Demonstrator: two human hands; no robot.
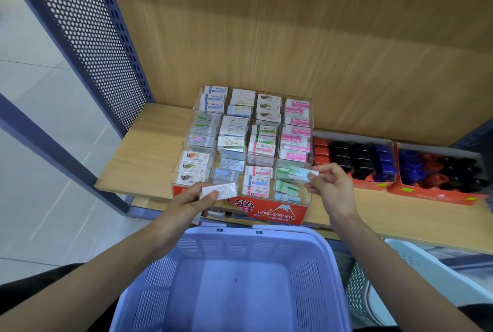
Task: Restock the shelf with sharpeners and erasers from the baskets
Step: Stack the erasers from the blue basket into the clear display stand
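Two erasers are in transit, one per hand; the step in hand is judged to be filling the eraser display

1. Left hand [192,202]: thumb on top and fingers curled beneath, pinching a white eraser [219,191] with a faint print. It is held level just above the front edge of the display case [274,215].

2. Right hand [332,185]: thumb and fingertips pinch a green-and-white eraser [302,173] by one end. The eraser is over the case's front-right compartment, which holds green-wrapped stock.

3. Display case: clear, tiered, four columns, red front panel. It stands on the wooden shelf [141,155], and most of its compartments hold stacked erasers.

4. Sharpener cartons: two red open boxes, the near carton [354,158] just beside the case and the far carton [440,171] to its right. Both hold rows of red, black and blue sharpeners.

5. Purple basket [266,230]: directly below the hands, its floor showing only a small dark speck.

6. White basket [426,265]: lower right, contents not visible.

Assessment: eraser restocking looks far along, and these two may be the last from the purple basket. The next move calls for lowering the green-and-white eraser flat onto the matching green stack. The white eraser needs a compartment of like wrapping, which is probably in the second column, though the print is too faint to match with confidence
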